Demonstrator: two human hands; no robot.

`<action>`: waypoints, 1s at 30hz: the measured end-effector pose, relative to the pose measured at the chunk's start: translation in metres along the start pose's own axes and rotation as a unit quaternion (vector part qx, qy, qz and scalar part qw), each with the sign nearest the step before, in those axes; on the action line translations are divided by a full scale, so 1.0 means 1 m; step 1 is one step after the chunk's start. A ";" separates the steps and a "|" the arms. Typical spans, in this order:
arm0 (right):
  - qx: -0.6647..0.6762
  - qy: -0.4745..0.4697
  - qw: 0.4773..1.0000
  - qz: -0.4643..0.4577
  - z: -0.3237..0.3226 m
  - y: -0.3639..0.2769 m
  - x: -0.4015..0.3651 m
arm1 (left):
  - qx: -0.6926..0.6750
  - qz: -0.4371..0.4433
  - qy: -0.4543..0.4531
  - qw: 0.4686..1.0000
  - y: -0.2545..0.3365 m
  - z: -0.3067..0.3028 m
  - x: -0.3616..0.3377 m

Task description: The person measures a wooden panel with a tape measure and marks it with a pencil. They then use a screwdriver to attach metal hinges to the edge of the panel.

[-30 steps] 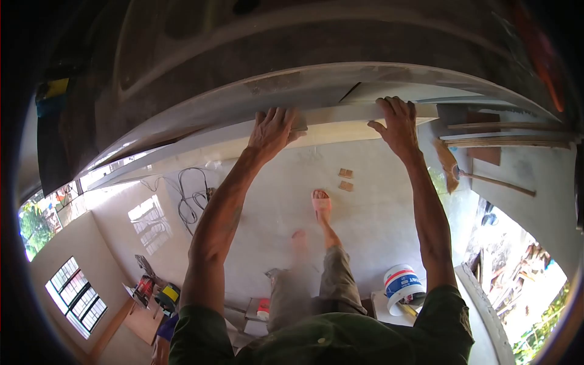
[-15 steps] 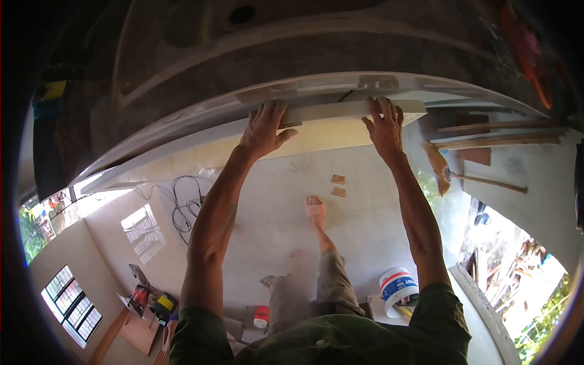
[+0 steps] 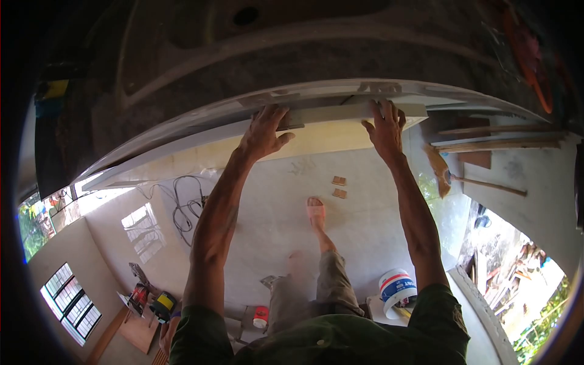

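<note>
A long pale panel (image 3: 331,134), board-like with a light edge, stretches across the upper middle of the view. My left hand (image 3: 265,132) grips its top edge, with the fingers over the far side and the thumb on the near face. Close beside that thumb is a short, thin strip (image 3: 292,127) along the edge. My right hand (image 3: 385,123) holds the same edge near the right end, its fingertips curled over. Just beyond the panel, a large dark smooth surface (image 3: 292,58) fills the top. Whether the panel touches it cannot be seen.
Two small tan pieces (image 3: 339,187) lie on the pale floor near my sandalled foot (image 3: 316,210). Black cable (image 3: 181,210) is coiled at left, near power tools (image 3: 149,298). A white bucket (image 3: 398,289) stands at lower right; a broom (image 3: 439,173) and timber strips (image 3: 499,145) are at right.
Both hands keep their hold on the panel's edge. The panel and the scene shift only slightly lower in the view.
</note>
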State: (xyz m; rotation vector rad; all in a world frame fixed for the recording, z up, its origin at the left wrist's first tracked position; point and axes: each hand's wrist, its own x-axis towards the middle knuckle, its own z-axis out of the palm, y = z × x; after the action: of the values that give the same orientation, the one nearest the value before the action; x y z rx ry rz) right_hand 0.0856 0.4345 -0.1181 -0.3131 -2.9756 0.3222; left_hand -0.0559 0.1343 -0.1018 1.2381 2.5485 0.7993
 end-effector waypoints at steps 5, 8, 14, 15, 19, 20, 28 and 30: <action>-0.003 0.023 1.000 -0.001 0.014 0.004 -0.009 | 0.066 -0.058 -0.011 0.996 -0.011 -0.008 -0.024; 0.012 -0.010 1.000 0.020 -0.003 -0.005 -0.011 | 0.106 -0.122 -0.027 0.986 -0.017 -0.031 -0.042; -0.003 -0.066 0.998 0.011 -0.007 -0.012 -0.025 | 0.183 -0.400 0.178 0.880 -0.069 -0.054 -0.155; -0.010 -0.082 0.996 0.014 -0.011 -0.014 -0.027 | 0.138 -0.471 0.247 0.835 -0.078 -0.052 -0.175; -0.032 -0.094 0.995 0.011 -0.026 -0.035 -0.039 | -0.320 -0.692 0.424 0.490 -0.085 -0.113 -0.206; -0.051 -0.108 0.993 0.010 -0.029 -0.039 -0.042 | -0.378 -0.678 0.435 0.456 -0.114 -0.109 -0.226; -0.047 -0.071 0.996 -0.005 -0.014 -0.042 -0.064 | -0.354 -0.600 0.520 0.494 -0.205 -0.088 -0.247; -0.053 -0.059 0.997 -0.005 -0.013 -0.048 -0.059 | -0.332 -0.600 0.534 0.494 -0.217 -0.093 -0.241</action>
State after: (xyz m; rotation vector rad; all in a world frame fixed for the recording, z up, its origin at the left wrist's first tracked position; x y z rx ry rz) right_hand 0.1355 0.3783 -0.1009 -0.3000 -3.1151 0.1890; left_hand -0.0863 -0.1972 -0.1566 -1.6478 2.1661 1.9760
